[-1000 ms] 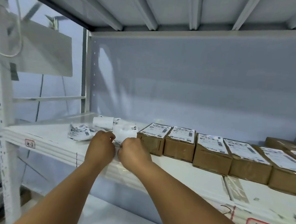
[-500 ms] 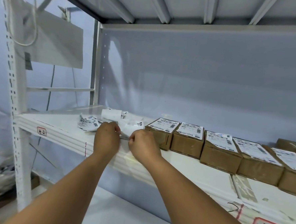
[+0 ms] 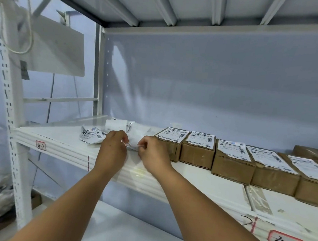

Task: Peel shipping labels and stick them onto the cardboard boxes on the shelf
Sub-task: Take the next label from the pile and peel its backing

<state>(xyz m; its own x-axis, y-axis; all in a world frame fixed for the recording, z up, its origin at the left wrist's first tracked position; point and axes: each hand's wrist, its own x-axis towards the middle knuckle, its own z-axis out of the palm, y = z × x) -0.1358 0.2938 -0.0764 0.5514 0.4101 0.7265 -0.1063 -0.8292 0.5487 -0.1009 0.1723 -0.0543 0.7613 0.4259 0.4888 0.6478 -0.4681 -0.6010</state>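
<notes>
Right now the left hand (image 3: 111, 152) and the right hand (image 3: 153, 155) hover close together, knuckles up, each with its fingers curled in a narrow pinch on one end of a white label (image 3: 133, 142) stretched between them. The label's long axis runs from hand to hand and points on toward the leftmost box (image 3: 168, 145). How far the label is free of its backing cannot be told, since the fingers hide the seam. The right hand is just left of that box, nearly touching its near corner, and so is the nearer of the two. The left hand is farther to the box's left. Beyond the hands, also left of the box and a little farther back on the shelf (image 3: 64, 140), lie a white label roll (image 3: 116, 124) and, farther left again, a crumpled heap of printed paper (image 3: 91, 134). To the right of the leftmost box the other boxes (image 3: 231, 167) stand side by side in a row. Every top seen there, like its own, already carries a label. A further brown box (image 3: 308, 151) behind the far right of that row shows bare cardboard where it is visible. Judging by this, the label must travel rightward past the leftmost box, and the right hand is best placed to lead it.
</notes>
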